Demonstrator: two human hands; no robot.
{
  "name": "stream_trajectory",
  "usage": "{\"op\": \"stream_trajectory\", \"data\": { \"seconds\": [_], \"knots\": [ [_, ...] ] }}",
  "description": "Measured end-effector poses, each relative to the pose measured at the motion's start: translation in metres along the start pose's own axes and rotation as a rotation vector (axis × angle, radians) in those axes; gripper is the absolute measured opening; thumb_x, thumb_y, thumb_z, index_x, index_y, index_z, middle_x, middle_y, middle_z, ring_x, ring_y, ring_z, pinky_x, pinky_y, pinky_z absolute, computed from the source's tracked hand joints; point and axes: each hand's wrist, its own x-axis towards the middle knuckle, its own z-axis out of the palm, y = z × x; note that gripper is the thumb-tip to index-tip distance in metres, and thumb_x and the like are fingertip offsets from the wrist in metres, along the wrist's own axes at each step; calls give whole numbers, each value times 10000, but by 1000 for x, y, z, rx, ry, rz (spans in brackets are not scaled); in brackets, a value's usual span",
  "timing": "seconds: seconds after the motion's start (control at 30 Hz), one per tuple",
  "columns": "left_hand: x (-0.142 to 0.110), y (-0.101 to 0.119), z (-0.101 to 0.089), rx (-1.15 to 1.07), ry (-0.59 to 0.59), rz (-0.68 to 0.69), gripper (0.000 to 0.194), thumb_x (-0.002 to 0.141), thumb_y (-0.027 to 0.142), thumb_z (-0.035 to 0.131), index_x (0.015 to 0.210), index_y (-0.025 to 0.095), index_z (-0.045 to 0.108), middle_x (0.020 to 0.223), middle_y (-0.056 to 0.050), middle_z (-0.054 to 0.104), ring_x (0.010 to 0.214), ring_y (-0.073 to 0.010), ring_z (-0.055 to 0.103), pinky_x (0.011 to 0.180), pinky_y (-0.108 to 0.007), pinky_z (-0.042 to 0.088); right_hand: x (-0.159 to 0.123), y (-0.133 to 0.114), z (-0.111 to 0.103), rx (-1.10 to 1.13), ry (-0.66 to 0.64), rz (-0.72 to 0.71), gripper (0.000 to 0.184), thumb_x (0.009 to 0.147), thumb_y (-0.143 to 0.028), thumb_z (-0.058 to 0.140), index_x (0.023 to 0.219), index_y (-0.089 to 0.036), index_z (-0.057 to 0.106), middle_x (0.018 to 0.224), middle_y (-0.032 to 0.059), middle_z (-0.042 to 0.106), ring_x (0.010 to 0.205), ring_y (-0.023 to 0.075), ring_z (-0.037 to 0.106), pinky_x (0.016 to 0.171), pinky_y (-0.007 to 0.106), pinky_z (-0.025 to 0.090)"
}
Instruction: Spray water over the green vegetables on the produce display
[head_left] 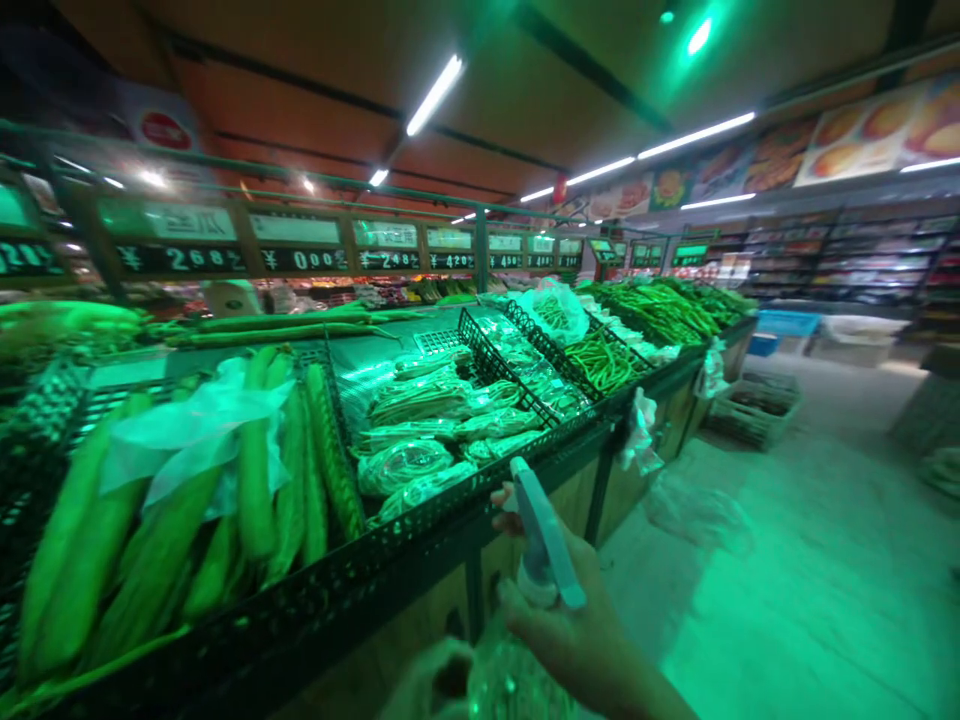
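Note:
A clear spray bottle (pixel 510 675) with a pale blue and white trigger head (pixel 541 530) stands in front of me at the lower middle. My right hand (pixel 562 600) is closed round its neck, with fingers at the trigger, and the nozzle points forward over the vegetables. Low in the frame, my left hand (pixel 431 680) is blurred and curled against the left side of the bottle; its lower part is cut off. Just beyond the nozzle lie bagged long green vegetables (pixel 450 425) in a black crate. Large green gourds (pixel 255 470) lie to the left, under a crumpled plastic bag (pixel 202 430).
The black rim of the display stand (pixel 420 540) runs diagonally past my hands. Green beans (pixel 600 360) and more greens (pixel 660 310) lie farther along. Price signs (pixel 292 260) hang behind. Plastic bags (pixel 641 430) dangle from the stand's edge, and a crate (pixel 754 410) sits on the floor.

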Motion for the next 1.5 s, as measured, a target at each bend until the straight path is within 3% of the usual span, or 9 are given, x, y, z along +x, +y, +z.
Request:
{"op": "stream_trajectory", "data": {
  "seconds": [0.07, 0.17, 0.27, 0.4, 0.6, 0.9, 1.13, 1.4, 1.5],
  "knots": [
    [32, 3, -31, 253, 221, 53, 291, 870, 361, 575, 1059, 144, 621, 1037, -86, 652, 988, -217, 600, 961, -442, 474, 2, 2, -15, -24, 19, -30, 590, 707, -176, 533, 1295, -218, 542, 1135, 62, 645, 1110, 238, 622, 762, 271, 541],
    [78, 6, -80, 586, 512, 126, 400, 923, 341, 375, 1184, 116, 579, 1267, -167, 579, 1229, -290, 479, 1127, -500, 324, 1, 6, -34, -48, 35, -30, 618, 682, -176, 526, 1298, -225, 541, 1095, 57, 652, 1182, 256, 568, 670, 228, 515],
    [108, 4, -105, 887, 551, 154, 416, 923, 316, 364, 1123, 83, 645, 1192, -196, 623, 1193, -341, 494, 1080, -539, 343, -3, 11, -49, -82, 81, -3, 626, 676, -180, 516, 1300, -227, 535, 919, 36, 656, 958, 222, 633, 525, 197, 440],
    [120, -8, -106, 1194, 468, 134, 479, 920, 144, 271, 1101, 169, 714, 1163, -165, 645, 1141, -350, 511, 930, -527, 415, -6, 20, -65, -78, 157, -15, 552, 694, -158, 502, 1239, -238, 554, 727, -43, 551, 502, 99, 429, 434, 184, 345],
    [125, -19, -112, 1351, 365, 10, 549, 950, 125, 218, 1278, 247, 641, 1236, -143, 588, 1160, -296, 527, 818, -374, 466, -5, 29, -77, -260, 196, -44, 577, 735, -174, 498, 1311, -192, 509, 1106, 37, 595, 682, 112, 546, 664, 219, 519],
    [131, -21, -115, 1207, 361, -34, 461, 1002, 216, 255, 1232, 232, 654, 1260, -76, 612, 1160, -135, 577, 874, -206, 493, 19, 45, -79, -176, 217, -5, 551, 714, -185, 528, 1262, -235, 556, 979, -2, 606, 930, 166, 600, 693, 206, 488],
    [129, -24, -125, 1284, 270, 18, 464, 988, 248, 262, 1202, 285, 672, 1223, -79, 631, 1135, -194, 593, 855, -276, 523, 32, 46, -87, -193, 240, 49, 540, 710, -181, 534, 1248, -198, 570, 904, -12, 606, 599, 103, 455, 567, 190, 458],
    [126, -19, -120, 1525, 240, 16, 583, 976, 158, 162, 1304, 267, 632, 1309, -131, 620, 1234, -258, 570, 1081, -412, 454, 31, 55, -113, -199, 289, -6, 460, 746, -200, 590, 1205, -218, 607, 820, 7, 604, 1054, 238, 608, 760, 272, 535],
    [131, -31, -122, 1591, 294, 111, 543, 957, 142, 250, 1241, 333, 672, 1226, -95, 674, 1168, -259, 613, 1010, -396, 511, 30, 62, -126, -185, 315, -29, 488, 766, -180, 612, 1251, -225, 594, 1094, 48, 651, 1195, 251, 569, 970, 357, 495]
  ]
}}
